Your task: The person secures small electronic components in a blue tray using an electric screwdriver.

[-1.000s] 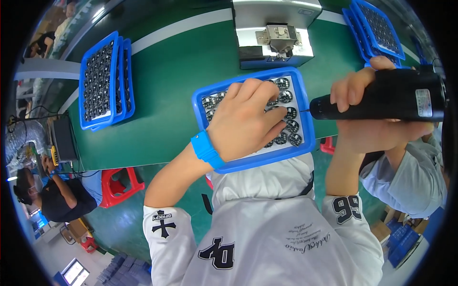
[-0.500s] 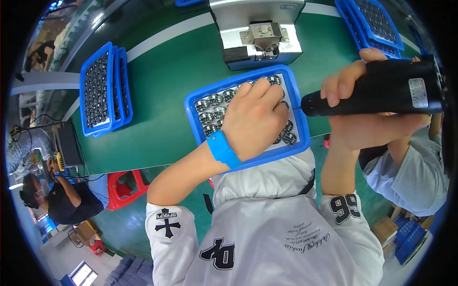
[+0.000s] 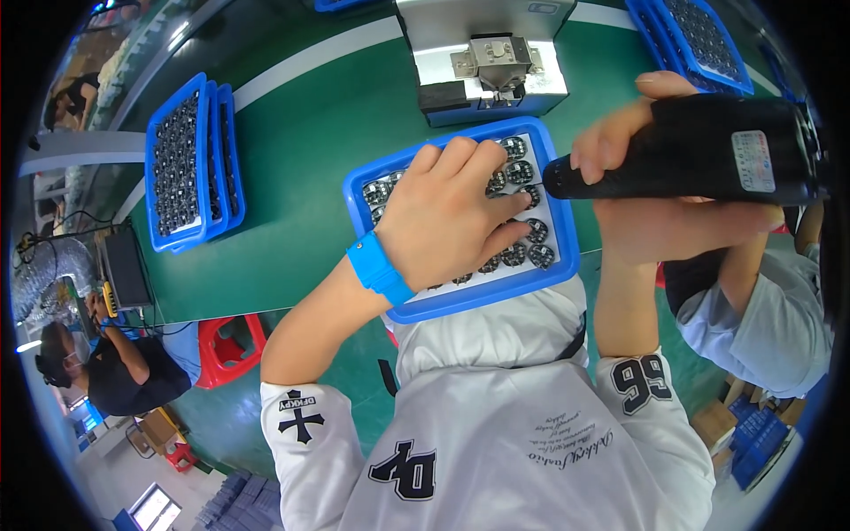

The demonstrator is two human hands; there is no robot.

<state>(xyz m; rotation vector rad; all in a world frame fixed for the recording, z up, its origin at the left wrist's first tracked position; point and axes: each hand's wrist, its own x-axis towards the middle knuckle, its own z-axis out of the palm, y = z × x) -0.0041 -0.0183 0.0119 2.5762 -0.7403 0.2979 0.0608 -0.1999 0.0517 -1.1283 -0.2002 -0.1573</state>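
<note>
A blue tray point(image 3: 560, 208) holds rows of small round black-and-silver parts point(image 3: 540, 257) on a white liner. My left hand point(image 3: 447, 208), with a blue wristband, lies palm down over them, fingers apart. Its index fingertip touches a part point(image 3: 530, 196) by the tray's right side, and its thumb tip is beside the part nearer me. Several parts are hidden under this hand. My right hand point(image 3: 611, 142) is wrapped round a black electric screwdriver point(image 3: 695, 150), held sideways. The tool's thin bit points left at the part by my left index finger.
A metal fixture point(image 3: 496, 66) on a silver base stands just beyond the tray. Stacked blue trays of similar parts rest at the left point(image 3: 202, 221) and far right point(image 3: 660, 40) of the green table point(image 3: 292, 177). People sit nearby on both sides; a red stool point(image 3: 226, 350) is at left.
My left hand has shifted left and spread its index finger and thumb, uncovering parts on the right side. The screwdriver has moved left, bringing its bit over the tray's parts.
</note>
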